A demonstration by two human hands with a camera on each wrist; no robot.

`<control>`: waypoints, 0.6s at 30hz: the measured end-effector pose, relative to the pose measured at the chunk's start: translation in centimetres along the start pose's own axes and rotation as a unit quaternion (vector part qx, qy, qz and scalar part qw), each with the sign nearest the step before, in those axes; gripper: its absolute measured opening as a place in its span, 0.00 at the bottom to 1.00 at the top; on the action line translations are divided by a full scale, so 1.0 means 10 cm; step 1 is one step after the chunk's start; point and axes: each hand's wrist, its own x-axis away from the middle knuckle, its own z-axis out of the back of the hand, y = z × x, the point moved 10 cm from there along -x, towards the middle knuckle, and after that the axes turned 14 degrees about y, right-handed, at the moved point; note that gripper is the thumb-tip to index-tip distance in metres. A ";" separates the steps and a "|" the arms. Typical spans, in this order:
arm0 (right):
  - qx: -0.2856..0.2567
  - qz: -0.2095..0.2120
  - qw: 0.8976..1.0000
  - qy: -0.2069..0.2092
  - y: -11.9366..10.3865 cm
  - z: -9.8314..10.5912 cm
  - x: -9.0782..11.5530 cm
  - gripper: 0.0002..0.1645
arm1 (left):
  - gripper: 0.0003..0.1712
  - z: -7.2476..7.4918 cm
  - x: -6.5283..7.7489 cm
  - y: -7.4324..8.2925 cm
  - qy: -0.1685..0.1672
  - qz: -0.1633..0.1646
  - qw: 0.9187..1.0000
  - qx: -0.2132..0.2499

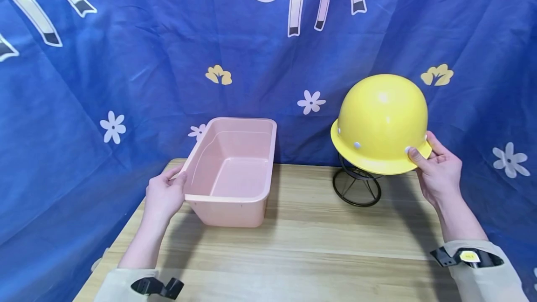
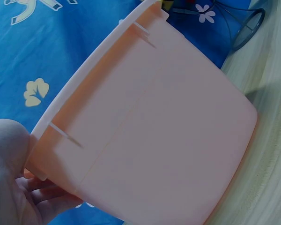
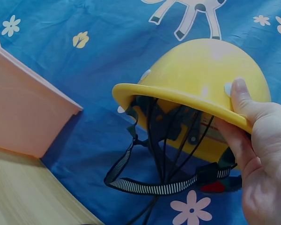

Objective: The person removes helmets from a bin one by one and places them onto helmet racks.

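A yellow hard hat sits over a black wire stand at the right of the table. My right hand pinches its brim, thumb on the outer shell and fingers beneath, as the right wrist view shows. Under the hat hang a striped chin strap and the stand's thin black wires. To the left is a pink plastic bin, with nothing inside it. My left hand grips the bin's rim at its near left side, fingers curled under the edge in the left wrist view.
The wooden table meets a blue curtain printed with flowers and animal legs. Bin and stand both stand near the table's back edge, with bare wood between them and in front. Each wrist wears a black strap.
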 end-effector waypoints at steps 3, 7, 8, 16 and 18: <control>0.013 -0.008 1.000 0.003 0.03 0.01 0.01 0.58 | 0.26 0.01 0.00 0.01 0.002 -0.004 1.000 -0.003; 0.039 -0.007 0.999 -0.005 0.04 0.01 0.02 0.56 | 0.26 0.01 0.01 0.02 0.004 -0.012 1.000 -0.004; 0.046 -0.007 0.999 -0.008 0.04 0.01 0.01 0.55 | 0.26 0.01 0.01 0.02 0.004 -0.013 1.000 -0.004; 0.070 -0.008 0.997 -0.037 0.03 -0.01 -0.02 0.53 | 0.26 0.01 0.00 0.00 0.001 -0.009 1.000 -0.006; 0.081 -0.009 0.996 -0.040 0.01 -0.01 -0.03 0.53 | 0.26 0.01 0.00 -0.01 -0.001 -0.007 1.000 -0.005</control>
